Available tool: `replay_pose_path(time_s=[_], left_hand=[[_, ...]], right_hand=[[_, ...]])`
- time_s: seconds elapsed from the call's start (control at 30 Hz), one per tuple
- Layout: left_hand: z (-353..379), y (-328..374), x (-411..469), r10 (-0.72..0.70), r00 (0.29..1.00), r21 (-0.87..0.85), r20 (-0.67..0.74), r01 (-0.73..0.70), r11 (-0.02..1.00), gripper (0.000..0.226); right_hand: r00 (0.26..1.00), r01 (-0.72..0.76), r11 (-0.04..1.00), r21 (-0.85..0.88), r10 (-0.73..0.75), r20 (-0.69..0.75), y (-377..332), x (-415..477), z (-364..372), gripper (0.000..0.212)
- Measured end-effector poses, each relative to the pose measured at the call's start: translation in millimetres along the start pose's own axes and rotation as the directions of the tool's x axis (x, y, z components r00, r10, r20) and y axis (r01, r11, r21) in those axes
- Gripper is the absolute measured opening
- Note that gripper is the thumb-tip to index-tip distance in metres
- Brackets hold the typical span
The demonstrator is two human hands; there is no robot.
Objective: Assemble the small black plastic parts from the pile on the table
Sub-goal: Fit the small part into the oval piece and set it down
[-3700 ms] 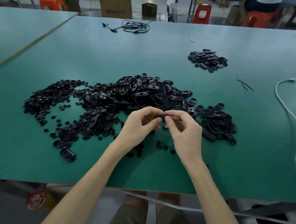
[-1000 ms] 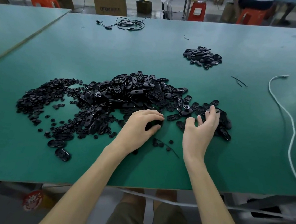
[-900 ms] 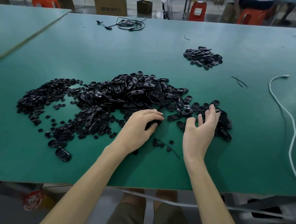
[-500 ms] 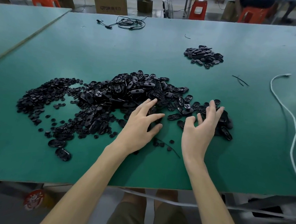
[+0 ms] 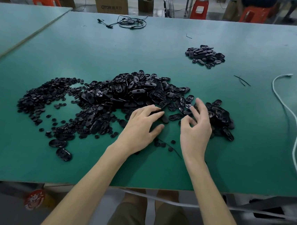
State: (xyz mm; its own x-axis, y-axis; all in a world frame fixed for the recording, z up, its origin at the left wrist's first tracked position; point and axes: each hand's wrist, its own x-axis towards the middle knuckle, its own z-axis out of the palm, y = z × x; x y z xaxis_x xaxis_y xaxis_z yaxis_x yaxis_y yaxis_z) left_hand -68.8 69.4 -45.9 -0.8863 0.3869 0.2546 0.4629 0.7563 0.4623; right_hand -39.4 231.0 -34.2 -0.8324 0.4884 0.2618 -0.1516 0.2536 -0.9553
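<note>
At the pile (image 5: 136,96) on the table (image 5: 31,155), left hand (image 5: 140,128) and right hand (image 5: 196,129) hover. Both grips are wide, holding nothing.

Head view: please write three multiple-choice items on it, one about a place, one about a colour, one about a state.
1. Where is the small pile of parts?
A) beyond the big pile, to the right
B) at the near left edge
C) on a stool

2. What colour is the table?
A) red
B) green
C) white

3. How does the black cable lie?
A) stretched straight
B) hanging off the edge
C) in a loose tangle

Answers: 1 A, it sits past the big pile, rightward; 2 B, the top is green; 3 C, its loops cross each other.
</note>
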Motion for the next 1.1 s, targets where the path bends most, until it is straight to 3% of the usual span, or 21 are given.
replay_pose_path(time_s=[0.1, 0.17, 0.3, 0.53, 0.67, 0.73, 0.87, 1.03, 1.1], left_hand=[[-4, 3, 1, -0.014, 0.993, -0.147, -0.119, -0.004, 0.989, 0.036], [-10, 2, 0, -0.116, 0.96, -0.327, -0.255, 0.028, 0.945, 0.023], [-16, -2, -1, -0.399, 0.861, -0.668, -0.317, 0.096, 0.738, 0.012], [-15, -3, 0, -0.443, 0.852, -0.762, -0.278, 0.085, 0.642, 0.011], [-17, -2, 1, -0.459, 0.847, -0.805, -0.267, 0.065, 0.59, 0.019], [-17, -2, 1, -0.461, 0.853, -0.829, -0.244, 0.063, 0.555, 0.02], [-18, 0, 1, -0.45, 0.873, -0.878, -0.191, 0.053, 0.475, 0.018], [-19, -1, 1, -0.396, 0.916, -0.967, -0.058, 0.047, 0.251, 0.023], [-20, -1, 1, -0.384, 0.923, -0.976, -0.038, 0.047, 0.21, 0.024]], right_hand=[[0.991, 0.095, 0.991, -0.095, -0.085, 0.1, -1, -2, 1, 0.03], [0.969, 0.148, 0.979, -0.139, -0.116, 0.219, 0, -3, 2, 0.022], [0.886, 0.231, 0.961, -0.155, -0.142, 0.441, 0, -7, 5, 0.016], [0.764, 0.355, 0.922, -0.152, -0.193, 0.616, 1, -7, 6, 0.019], [0.64, 0.613, 0.74, -0.276, -0.261, 0.722, 1, -14, 12, 0.028], [0.609, 0.66, 0.692, -0.293, -0.264, 0.748, 1, -15, 13, 0.026], [0.629, 0.628, 0.723, -0.288, -0.254, 0.734, -1, -14, 12, 0.016], [0.661, 0.558, 0.776, -0.294, -0.202, 0.723, -5, -15, 12, 0.013], [0.664, 0.552, 0.78, -0.295, -0.197, 0.721, -7, -16, 11, 0.012]])
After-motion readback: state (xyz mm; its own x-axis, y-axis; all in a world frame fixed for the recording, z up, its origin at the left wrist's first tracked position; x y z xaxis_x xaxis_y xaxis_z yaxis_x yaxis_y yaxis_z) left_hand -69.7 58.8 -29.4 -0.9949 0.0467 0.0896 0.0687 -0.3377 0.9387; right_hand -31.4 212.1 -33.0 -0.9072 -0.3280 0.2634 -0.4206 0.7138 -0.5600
